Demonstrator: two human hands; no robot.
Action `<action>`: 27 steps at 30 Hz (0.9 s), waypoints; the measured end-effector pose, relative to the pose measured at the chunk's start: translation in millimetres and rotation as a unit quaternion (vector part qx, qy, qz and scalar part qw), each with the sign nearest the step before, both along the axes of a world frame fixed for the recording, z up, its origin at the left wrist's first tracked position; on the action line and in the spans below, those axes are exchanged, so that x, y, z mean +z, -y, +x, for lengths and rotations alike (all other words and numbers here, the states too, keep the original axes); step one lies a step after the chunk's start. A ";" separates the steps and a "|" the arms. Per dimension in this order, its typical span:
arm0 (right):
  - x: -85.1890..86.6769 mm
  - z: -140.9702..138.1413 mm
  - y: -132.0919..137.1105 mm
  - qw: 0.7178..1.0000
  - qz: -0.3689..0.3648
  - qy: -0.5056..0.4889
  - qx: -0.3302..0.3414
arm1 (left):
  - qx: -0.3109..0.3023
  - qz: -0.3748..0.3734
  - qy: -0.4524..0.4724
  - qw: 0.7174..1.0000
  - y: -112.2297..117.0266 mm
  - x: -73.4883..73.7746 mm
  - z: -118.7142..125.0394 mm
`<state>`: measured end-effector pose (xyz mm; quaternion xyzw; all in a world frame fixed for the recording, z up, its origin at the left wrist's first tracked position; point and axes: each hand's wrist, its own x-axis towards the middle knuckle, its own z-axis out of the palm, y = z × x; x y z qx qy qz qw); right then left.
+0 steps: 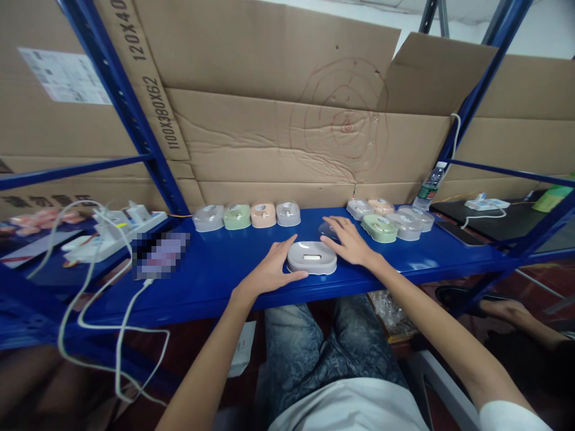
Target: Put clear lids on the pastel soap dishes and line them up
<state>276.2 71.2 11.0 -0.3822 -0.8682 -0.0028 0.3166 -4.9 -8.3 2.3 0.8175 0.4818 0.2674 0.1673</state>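
A grey oval soap-dish-like case [311, 251] with a pale slot in its middle lies on the blue shelf [224, 263] in front of me. My left hand [275, 268] curves round its left end, thumb along the front edge and fingers behind. Just beyond the case's right rear edge, a clear, dark-looking lid [327, 230] is in my right hand [347, 240]; the fingers lie over it and the thumb is near the case, so part of the lid is hidden.
Several lidded cases, including a green one [236, 216], stand in a row at the back left; more, including another green one [380, 228], cluster at right near a water bottle [430, 187]. A phone [164, 254], power strip [112, 233] and white cables occupy the left. Cardboard [269, 137] backs the shelf.
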 end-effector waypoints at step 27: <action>5.0 -23.6 30.3 0.976 -0.021 0.038 0.213 | -0.006 -0.021 0.034 0.999 -6.2 -6.2 -3.3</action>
